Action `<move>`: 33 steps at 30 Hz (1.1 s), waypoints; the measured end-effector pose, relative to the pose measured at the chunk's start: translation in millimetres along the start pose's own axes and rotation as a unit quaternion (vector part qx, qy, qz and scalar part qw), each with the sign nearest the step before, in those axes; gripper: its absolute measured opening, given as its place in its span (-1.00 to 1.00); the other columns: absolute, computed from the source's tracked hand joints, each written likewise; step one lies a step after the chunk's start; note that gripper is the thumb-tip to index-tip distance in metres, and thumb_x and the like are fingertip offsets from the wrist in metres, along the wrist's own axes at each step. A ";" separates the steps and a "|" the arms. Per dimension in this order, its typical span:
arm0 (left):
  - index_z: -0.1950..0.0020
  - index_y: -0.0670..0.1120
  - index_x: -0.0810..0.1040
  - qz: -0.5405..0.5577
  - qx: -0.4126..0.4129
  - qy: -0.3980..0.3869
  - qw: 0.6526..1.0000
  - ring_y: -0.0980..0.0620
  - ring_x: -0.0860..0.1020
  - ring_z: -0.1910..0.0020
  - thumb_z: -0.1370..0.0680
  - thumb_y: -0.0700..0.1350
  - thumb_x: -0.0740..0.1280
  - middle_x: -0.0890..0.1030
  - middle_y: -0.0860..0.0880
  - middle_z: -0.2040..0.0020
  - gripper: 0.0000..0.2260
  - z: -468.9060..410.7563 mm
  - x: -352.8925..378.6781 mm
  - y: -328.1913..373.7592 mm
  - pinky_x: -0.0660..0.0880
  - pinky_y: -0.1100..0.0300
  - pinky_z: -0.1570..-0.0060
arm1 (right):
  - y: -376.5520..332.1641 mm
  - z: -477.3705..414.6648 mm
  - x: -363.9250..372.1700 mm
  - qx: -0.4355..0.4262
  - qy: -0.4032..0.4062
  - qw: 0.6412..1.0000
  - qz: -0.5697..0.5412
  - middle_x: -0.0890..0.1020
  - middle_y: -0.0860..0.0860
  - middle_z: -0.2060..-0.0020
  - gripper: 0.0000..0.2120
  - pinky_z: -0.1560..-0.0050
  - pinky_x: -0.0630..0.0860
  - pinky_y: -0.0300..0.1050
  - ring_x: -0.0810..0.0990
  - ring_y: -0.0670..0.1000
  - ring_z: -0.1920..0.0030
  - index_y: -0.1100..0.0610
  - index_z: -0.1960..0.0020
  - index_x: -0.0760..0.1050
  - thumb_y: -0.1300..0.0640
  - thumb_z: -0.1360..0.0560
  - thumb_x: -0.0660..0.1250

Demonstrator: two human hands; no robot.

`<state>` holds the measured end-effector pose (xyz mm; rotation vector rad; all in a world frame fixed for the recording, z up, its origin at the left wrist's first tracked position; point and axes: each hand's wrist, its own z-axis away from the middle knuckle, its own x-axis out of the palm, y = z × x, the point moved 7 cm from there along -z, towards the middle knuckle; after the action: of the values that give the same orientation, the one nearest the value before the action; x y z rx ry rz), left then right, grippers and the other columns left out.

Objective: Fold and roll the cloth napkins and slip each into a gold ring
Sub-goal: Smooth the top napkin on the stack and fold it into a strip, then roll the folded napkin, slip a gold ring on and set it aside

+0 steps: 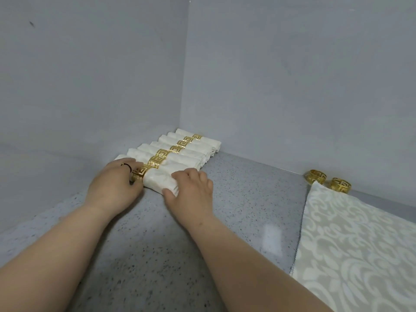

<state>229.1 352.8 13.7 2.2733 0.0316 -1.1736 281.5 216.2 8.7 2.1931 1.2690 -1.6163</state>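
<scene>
From the head view, your nearest rolled napkin point(161, 182) lies on the grey speckled counter point(236, 199), touching the near end of a row of finished rolls point(180, 149) that runs back toward the far wall corner. Its gold ring point(140, 174) sits left of the roll's middle, while the rings behind it line up near centre.

The main risk, as I judge it: if you drag the ring along while the roll is loosely held, the cloth can bunch or unroll under it. Pushing too hard toward the far side could also nudge the neighbouring rolls out of line.

Your left hand point(114, 183) reaches in from the near left, fingers curled round the ring end; it seems to pinch the ring, though the fingertips are hidden, so I can't be sure how firmly. Your right hand point(191, 188) comes in from the near right, thumb at the near side and fingers over the top, gripping the roll's right end.

Far right, two spare rings point(326, 179) stand by the wall, beside a flat patterned napkin point(349, 239) not yet folded.
</scene>
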 end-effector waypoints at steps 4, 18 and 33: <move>-0.14 -0.03 0.56 0.051 0.000 -0.007 0.999 -0.06 0.49 -0.15 -0.53 -0.11 0.25 0.56 -0.04 -0.18 -0.79 21.9 -9.1 29.4 0.35 0.18 0.02 | 5.5 39.0 -35.3 -0.019 -0.009 1.000 -0.007 0.37 0.00 -0.29 -0.61 -0.26 0.11 -0.16 0.24 0.02 -0.30 0.05 -0.34 0.34 0.03 -0.53 0.19; 0.27 0.29 0.55 0.238 0.248 -0.401 0.849 0.40 0.46 -0.06 -0.41 0.01 0.44 0.56 0.31 0.02 -0.83 252.8 3.9 240.1 0.28 0.57 -0.08 | 102.8 256.4 -173.7 0.118 -0.046 0.991 -0.045 0.51 -0.17 -0.06 -0.71 -0.13 0.36 -0.32 0.47 -0.15 -0.16 -0.03 -0.25 0.39 0.07 -0.52 0.23; -0.06 0.41 0.37 0.127 0.234 -0.368 0.891 0.65 0.14 -0.09 0.15 0.67 -0.07 0.10 0.59 -0.07 -0.15 303.2 8.3 236.4 0.03 0.78 0.04 | 90.1 372.6 -210.3 -0.049 -0.102 0.989 0.099 0.50 -0.45 0.08 -0.69 0.03 0.25 -0.68 0.40 -0.38 -0.04 -0.21 -0.03 0.37 -0.33 -0.42 0.04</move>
<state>74.1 2.1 -15.4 1.9454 -0.8967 -1.9635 59.0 -160.1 -1.4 1.9663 1.0167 -1.6143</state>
